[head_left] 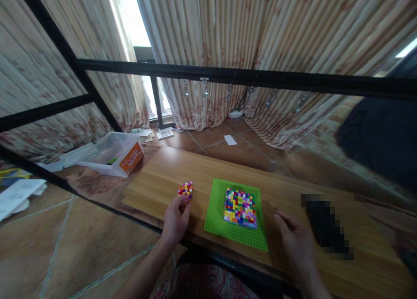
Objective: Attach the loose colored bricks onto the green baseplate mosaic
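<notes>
My left hand (177, 217) is at the near edge of a small pile of multicoloured toy bricks (185, 188). Its thumb and index finger are curled together at the tips, and whatever they pinch is too small to make out. To the right, a green studded baseplate (216, 210) lies slightly turned on the bench. On it sits a square mosaic of tiny coloured bricks (240, 207), packed closely together. Just past the baseplate's right edge, my right hand (296, 237) hovers or rests with its fingers curled in; anything between them cannot be seen.
The wooden bench top (156, 173) runs across the view. A blurred-out dark object (327, 227) lies at right. Beyond the left end stands a clear plastic box (107, 153) with an orange label. A black metal rail (228, 75) crosses before curtains (208, 34).
</notes>
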Demonstrator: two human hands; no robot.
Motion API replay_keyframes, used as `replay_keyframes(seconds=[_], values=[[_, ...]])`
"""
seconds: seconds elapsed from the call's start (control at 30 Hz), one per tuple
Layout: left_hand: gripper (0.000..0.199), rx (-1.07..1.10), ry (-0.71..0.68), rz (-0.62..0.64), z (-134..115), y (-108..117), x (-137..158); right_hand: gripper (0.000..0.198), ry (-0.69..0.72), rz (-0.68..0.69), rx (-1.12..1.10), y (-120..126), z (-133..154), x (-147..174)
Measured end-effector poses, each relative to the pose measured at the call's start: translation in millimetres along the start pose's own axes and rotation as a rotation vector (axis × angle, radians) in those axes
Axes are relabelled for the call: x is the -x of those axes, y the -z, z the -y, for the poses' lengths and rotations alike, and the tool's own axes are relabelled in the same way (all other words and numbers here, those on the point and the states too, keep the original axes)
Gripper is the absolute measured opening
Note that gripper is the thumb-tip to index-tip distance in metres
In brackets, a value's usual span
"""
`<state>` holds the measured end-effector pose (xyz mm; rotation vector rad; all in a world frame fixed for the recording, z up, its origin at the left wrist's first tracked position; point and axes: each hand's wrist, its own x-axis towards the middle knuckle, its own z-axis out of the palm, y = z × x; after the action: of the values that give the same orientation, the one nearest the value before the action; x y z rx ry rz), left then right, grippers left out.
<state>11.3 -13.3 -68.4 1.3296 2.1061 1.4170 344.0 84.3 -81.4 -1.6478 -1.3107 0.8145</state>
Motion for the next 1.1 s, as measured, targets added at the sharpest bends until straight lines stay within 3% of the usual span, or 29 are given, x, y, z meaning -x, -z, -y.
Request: replay_keyframes(seconds=[0.1, 0.23, 0.4, 0.57, 0.67, 0.83, 1.1], values=[[0.015, -0.122, -0.013, -0.041, 6.0, 12.0, -6.7, 0.047, 0.132, 0.028, 0.179, 3.1, -15.3, 6.8], [0.012, -0.279, -0.038, 0.032, -1.4, 13.3, -10.8, 0.051, 0.244, 0.026, 0.303, -2.5, -18.3, 15.1], [0.009, -0.457, -0.043, 0.068, -12.8, 5.4, -11.7, 0.051, 0.313, -0.001, 0.369, -7.2, -16.6, 16.9], [0.013, -0.474, -0.048, 0.083, -11.6, 2.3, -15.4, 0.051, 0.340, 0.004, 0.357, -6.9, -17.4, 17.9], [0.013, -0.387, -0.024, 0.081, -8.4, 3.9, -16.4, 0.050, 0.334, 0.004, 0.339, -7.4, -17.8, 18.4], [0.015, -0.023, -0.034, 0.073, -12.8, 0.1, -12.5, 0.045, 0.323, 0.015, 0.330, -8.8, -15.5, 19.0], [0.020, 0.411, 0.071, 0.240, -57.9, -26.1, -6.8, 0.039, 0.338, -0.001, 0.247, -12.6, -6.0, 22.5]])
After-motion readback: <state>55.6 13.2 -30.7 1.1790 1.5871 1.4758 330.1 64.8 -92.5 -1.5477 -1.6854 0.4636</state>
